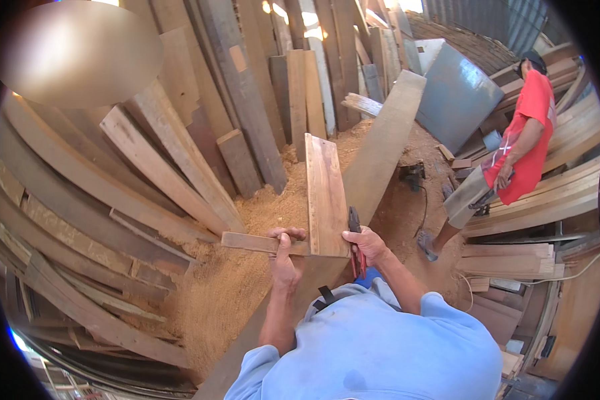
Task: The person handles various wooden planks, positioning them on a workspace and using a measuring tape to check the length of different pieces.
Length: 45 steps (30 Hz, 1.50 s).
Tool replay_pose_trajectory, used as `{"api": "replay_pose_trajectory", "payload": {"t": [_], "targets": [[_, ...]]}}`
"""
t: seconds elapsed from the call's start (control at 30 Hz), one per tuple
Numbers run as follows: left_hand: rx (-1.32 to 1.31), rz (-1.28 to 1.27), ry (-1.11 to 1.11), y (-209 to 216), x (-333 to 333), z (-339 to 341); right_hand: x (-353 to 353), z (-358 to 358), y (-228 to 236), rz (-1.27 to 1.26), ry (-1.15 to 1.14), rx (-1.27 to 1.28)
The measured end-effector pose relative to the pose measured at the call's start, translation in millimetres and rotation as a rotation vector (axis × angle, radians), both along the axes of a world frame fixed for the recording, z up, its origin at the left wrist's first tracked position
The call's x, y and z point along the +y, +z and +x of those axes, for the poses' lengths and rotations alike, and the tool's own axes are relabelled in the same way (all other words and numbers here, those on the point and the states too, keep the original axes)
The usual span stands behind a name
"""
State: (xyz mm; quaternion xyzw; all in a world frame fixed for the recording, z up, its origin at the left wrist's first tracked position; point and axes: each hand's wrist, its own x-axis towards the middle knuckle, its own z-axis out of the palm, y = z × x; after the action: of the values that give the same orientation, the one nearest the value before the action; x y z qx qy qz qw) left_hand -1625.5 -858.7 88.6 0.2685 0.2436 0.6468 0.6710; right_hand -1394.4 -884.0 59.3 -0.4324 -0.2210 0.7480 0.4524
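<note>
My left hand [285,259] is closed round a short wooden strip [247,243], thumb on top. The strip meets the lower end of a wider reddish-brown wooden board [327,193], which points away from me; small marks run along the board's left edge. I cannot tell how the two are joined. My right hand [368,244] is closed on a pair of pliers [354,223] with dark jaws and red handles, the jaws pointing up. Its thumb also presses against the board's right edge near the lower end.
A long plank [387,133] slants beneath the work. Sawdust [213,293] covers the ground at left. Timber [240,120] leans behind, and more boards [80,293] lie left. A grey-blue metal panel [460,97] stands beyond. At right, a person in red [530,133] stands by stacked planks [547,200].
</note>
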Motion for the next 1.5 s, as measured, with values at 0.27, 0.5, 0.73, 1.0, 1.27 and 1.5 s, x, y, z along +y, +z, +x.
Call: {"api": "replay_pose_trajectory", "payload": {"t": [0.27, 0.5, 0.73, 1.0, 1.27, 1.5], "targets": [[1.641, 0.235, -0.385, -89, 22, 66, 33, 105, -2, 0.093, -0.329, -0.118], [2.069, 0.020, -0.717, -124, 59, 163, 116, 209, -107, 0.005, -0.417, -0.313], [2.131, -0.085, -0.481, -140, 59, 187, 146, 264, -169, -0.179, -0.108, -0.668], [2.135, -0.029, -0.460, -138, 74, 187, 135, 294, -129, -0.220, 0.139, -1.043], [0.962, -0.423, -0.619, -132, 130, 253, 97, 285, -73, -0.063, 0.127, -0.660], [0.567, -0.319, -0.949, -141, 174, 301, 127, 236, -4, 0.012, 0.059, -0.510]]}}
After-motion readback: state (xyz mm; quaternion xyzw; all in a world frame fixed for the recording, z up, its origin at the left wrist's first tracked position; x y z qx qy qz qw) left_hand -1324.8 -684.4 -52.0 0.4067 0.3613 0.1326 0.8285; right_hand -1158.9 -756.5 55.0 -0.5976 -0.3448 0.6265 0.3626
